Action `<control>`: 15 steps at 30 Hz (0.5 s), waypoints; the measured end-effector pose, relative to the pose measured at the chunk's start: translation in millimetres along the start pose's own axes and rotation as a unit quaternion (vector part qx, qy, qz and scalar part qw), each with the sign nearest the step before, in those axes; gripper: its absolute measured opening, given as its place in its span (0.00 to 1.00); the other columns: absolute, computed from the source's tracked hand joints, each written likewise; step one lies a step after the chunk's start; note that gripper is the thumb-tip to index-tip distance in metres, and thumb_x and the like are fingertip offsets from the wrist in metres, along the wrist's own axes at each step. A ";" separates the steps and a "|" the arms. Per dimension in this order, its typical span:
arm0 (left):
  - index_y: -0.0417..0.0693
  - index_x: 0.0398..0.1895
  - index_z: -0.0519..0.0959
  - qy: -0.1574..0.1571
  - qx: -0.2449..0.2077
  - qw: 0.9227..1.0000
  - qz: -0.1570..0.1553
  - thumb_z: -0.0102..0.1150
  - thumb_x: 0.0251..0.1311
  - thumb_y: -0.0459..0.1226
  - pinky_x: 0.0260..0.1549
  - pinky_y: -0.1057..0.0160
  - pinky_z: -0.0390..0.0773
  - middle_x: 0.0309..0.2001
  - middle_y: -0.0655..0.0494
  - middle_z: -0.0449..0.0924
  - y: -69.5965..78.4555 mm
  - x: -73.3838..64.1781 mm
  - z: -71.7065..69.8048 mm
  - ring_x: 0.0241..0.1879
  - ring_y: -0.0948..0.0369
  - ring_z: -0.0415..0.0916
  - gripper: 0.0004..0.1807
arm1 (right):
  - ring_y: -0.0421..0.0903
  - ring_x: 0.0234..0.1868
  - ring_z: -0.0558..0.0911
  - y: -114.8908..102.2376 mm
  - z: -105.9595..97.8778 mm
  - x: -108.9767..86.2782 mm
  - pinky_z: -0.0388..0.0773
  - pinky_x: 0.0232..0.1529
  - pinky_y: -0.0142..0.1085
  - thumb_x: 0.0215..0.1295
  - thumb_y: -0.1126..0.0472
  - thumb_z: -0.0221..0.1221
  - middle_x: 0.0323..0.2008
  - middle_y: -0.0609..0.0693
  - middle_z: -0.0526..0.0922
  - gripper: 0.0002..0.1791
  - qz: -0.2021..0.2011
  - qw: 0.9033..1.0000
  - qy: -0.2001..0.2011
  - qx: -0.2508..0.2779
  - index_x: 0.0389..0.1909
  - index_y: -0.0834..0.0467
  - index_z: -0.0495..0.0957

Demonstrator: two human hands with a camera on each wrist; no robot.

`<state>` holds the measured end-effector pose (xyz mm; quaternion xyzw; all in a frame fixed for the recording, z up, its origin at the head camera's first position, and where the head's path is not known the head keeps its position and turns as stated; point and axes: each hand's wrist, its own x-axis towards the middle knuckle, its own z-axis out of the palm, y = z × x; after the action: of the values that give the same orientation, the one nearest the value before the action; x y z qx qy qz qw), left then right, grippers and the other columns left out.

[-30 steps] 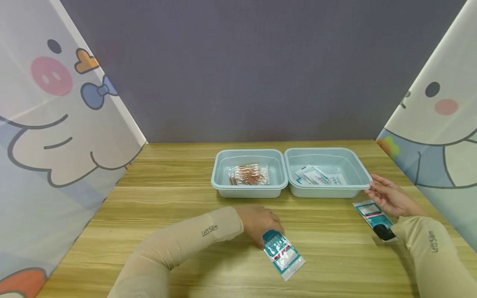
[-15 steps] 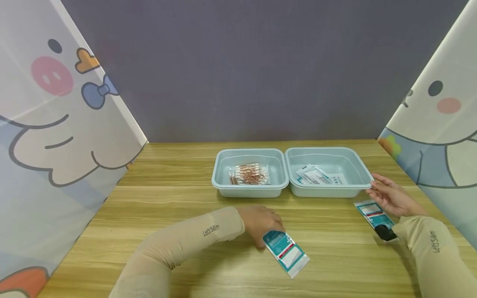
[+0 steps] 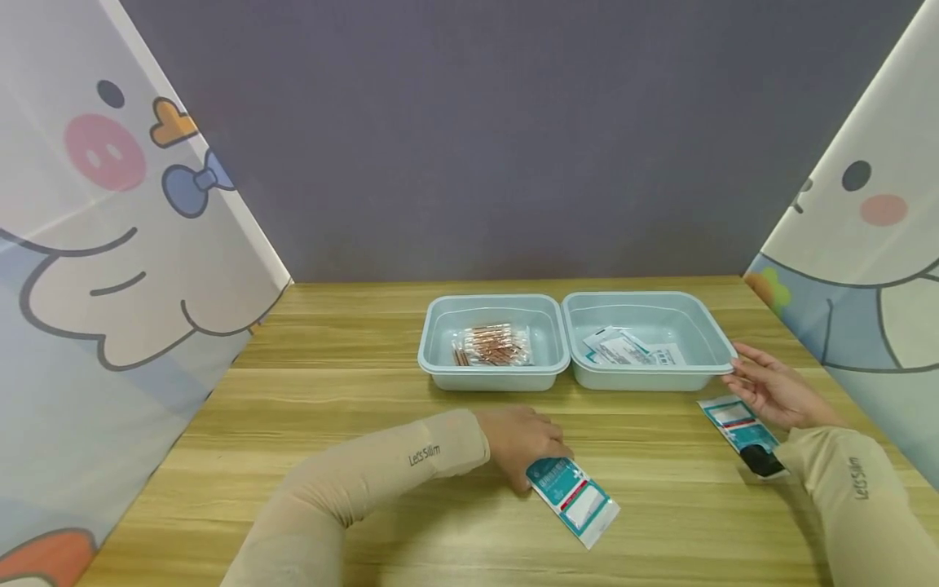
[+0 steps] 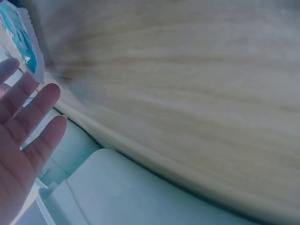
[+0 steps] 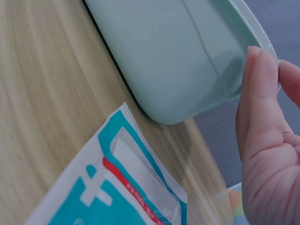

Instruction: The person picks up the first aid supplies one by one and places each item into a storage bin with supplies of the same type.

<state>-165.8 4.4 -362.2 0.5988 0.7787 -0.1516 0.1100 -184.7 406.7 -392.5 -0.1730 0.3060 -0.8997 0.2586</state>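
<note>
My left hand (image 3: 524, 447) pinches a teal-and-white packet (image 3: 583, 507) by its upper end, over the table in front of the tubs. In the left wrist view the packet (image 4: 21, 40) shows at the upper left beyond the fingertips, and the other fingers are extended. My right hand (image 3: 778, 391) holds the front right corner of the right pale green plastic tub (image 3: 638, 379). In the right wrist view the thumb and fingers pinch the tub's rim (image 5: 262, 35). A second teal-and-white packet (image 3: 734, 420) lies below the right hand, partly hidden by a black object (image 3: 761, 461).
The left tub (image 3: 493, 380) stands against the right one and holds several cotton swabs (image 3: 493, 344) in clear wrap. Several white packets (image 3: 623, 349) lie in the right tub. A grey wall (image 3: 506, 147) rises behind the wooden table (image 3: 352, 359), with cartoon-printed panels at both sides.
My left hand has shifted slightly right with the packet, whose front has turned more into view. The right hand keeps its hold on the tub rim.
</note>
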 end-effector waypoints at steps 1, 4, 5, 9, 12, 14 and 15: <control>0.60 0.65 0.69 0.003 0.002 1.000 0.000 0.70 0.47 0.54 0.45 0.75 0.70 0.49 0.66 0.72 0.3 -0.3 0.0 0.47 0.71 0.68 0.39 | 0.55 0.45 0.83 0.0 0.1 -0.1 0.79 0.51 0.37 0.75 0.74 0.32 0.44 0.62 0.80 0.24 0.000 1.000 -0.001 0.000 0.55 0.62 0.75; 0.59 0.64 0.70 0.009 0.006 1.000 -0.004 0.69 0.46 0.54 0.44 0.75 0.70 0.48 0.65 0.71 1.1 -1.1 -0.2 0.46 0.71 0.68 0.38 | 0.55 0.45 0.83 -0.1 0.7 -0.4 0.79 0.50 0.37 0.75 0.74 0.32 0.44 0.62 0.80 0.23 0.001 1.000 0.003 -0.002 0.55 0.62 0.76; 0.58 0.63 0.71 0.010 0.007 1.000 -0.006 0.69 0.46 0.55 0.44 0.75 0.71 0.47 0.65 0.71 1.4 -1.2 -0.2 0.46 0.71 0.68 0.38 | 0.55 0.45 0.83 -0.1 1.1 -0.5 0.80 0.50 0.37 0.75 0.74 0.33 0.44 0.62 0.80 0.23 0.001 1.000 0.005 -0.003 0.55 0.62 0.76; 0.54 0.62 0.70 0.006 -0.050 0.998 -0.037 0.71 0.45 0.52 0.45 0.75 0.71 0.47 0.65 0.71 0.8 -0.3 0.1 0.46 0.71 0.69 0.39 | 0.54 0.44 0.84 -0.1 2.5 -1.1 0.80 0.49 0.36 0.75 0.74 0.34 0.42 0.62 0.80 0.22 0.002 1.000 0.020 -0.003 0.53 0.61 0.76; 0.48 0.64 0.68 0.008 -0.127 0.990 -0.064 0.72 0.47 0.44 0.50 0.76 0.69 0.52 0.61 0.73 -3.1 1.8 1.8 0.49 0.70 0.69 0.39 | 0.55 0.44 0.84 -0.1 3.0 -1.3 0.80 0.49 0.36 0.75 0.73 0.34 0.42 0.62 0.81 0.22 0.002 1.000 0.025 -0.001 0.52 0.61 0.77; 0.45 0.62 0.69 0.014 -0.174 0.982 -0.074 0.73 0.48 0.39 0.51 0.78 0.67 0.53 0.58 0.73 -6.4 3.0 3.5 0.50 0.69 0.69 0.36 | 0.55 0.44 0.84 0.0 3.0 -1.2 0.80 0.49 0.36 0.75 0.73 0.33 0.42 0.62 0.80 0.22 0.003 1.000 0.023 0.000 0.53 0.62 0.76; 0.44 0.62 0.69 0.014 -0.189 0.979 -0.078 0.73 0.49 0.38 0.53 0.78 0.66 0.55 0.57 0.73 -7.8 3.0 4.0 0.52 0.68 0.69 0.35 | 0.55 0.44 0.84 0.1 3.1 -1.2 0.80 0.50 0.36 0.75 0.73 0.33 0.43 0.62 0.80 0.22 0.003 1.000 0.023 0.001 0.53 0.62 0.76</control>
<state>-174.2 3.8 -366.2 0.5068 0.8390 -0.0018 0.1982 -182.3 405.9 -390.4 -0.1515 0.3118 -0.9029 0.2544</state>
